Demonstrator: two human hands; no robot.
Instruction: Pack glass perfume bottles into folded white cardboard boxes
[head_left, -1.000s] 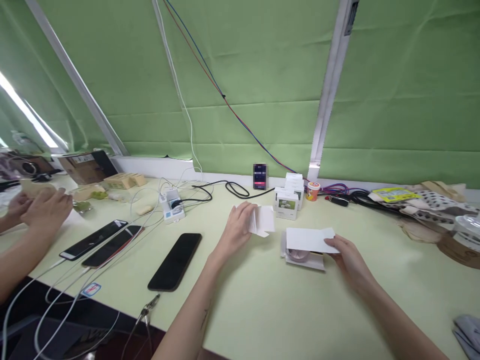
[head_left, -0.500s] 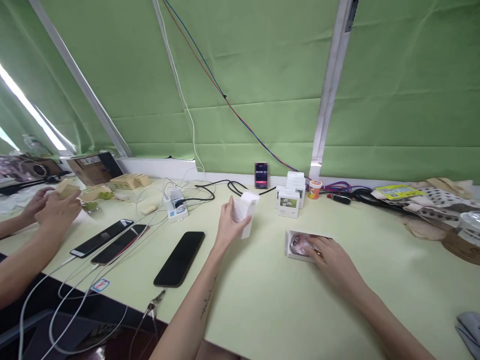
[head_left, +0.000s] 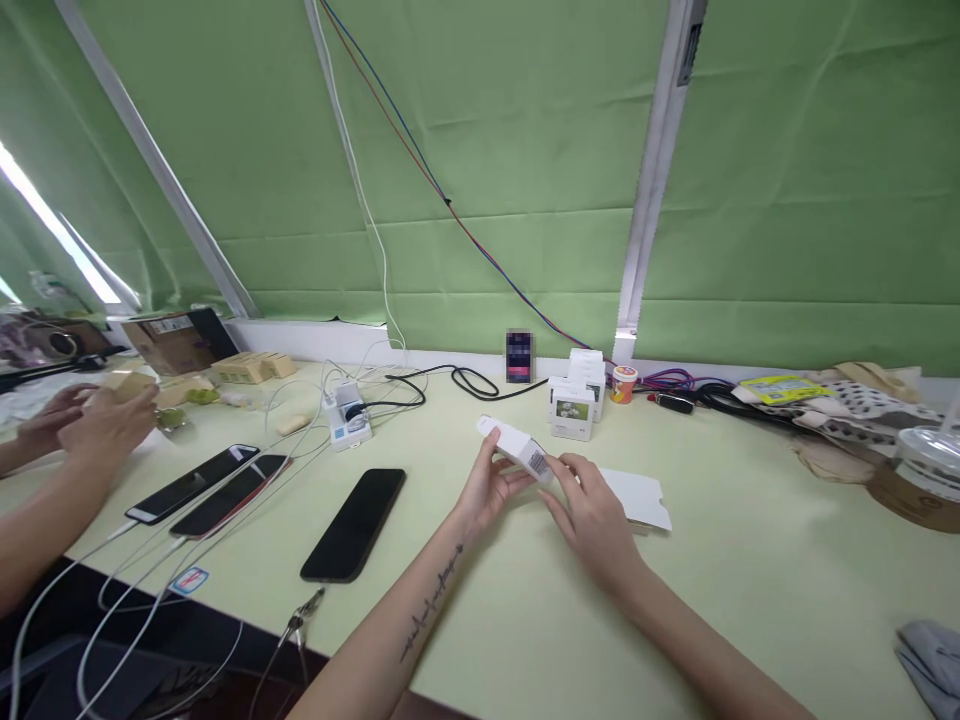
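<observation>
My left hand (head_left: 486, 487) holds a small white carton sleeve (head_left: 516, 450) with a barcode on its side, tilted above the table. My right hand (head_left: 590, 510) meets it at the sleeve's right end, fingers on the carton. Just behind my right hand a flat white card insert (head_left: 639, 497) lies on the pale green table (head_left: 525, 610). A stack of small white boxes with a green picture (head_left: 574, 400) stands a little farther back.
A black phone (head_left: 353, 525) lies face down left of my arm, with two more phones (head_left: 206, 482) on cables beyond. A charger block (head_left: 349, 424), cables and an orange cup (head_left: 622, 383) sit near the wall. Another person's hands (head_left: 97, 420) hold a tan box at far left. Bags and a lidded bowl (head_left: 924, 470) crowd the right.
My left hand brought the white sleeve down toward the middle. My right hand left the open tray and came onto the sleeve; the tray is no longer visible and a white card lies there.
</observation>
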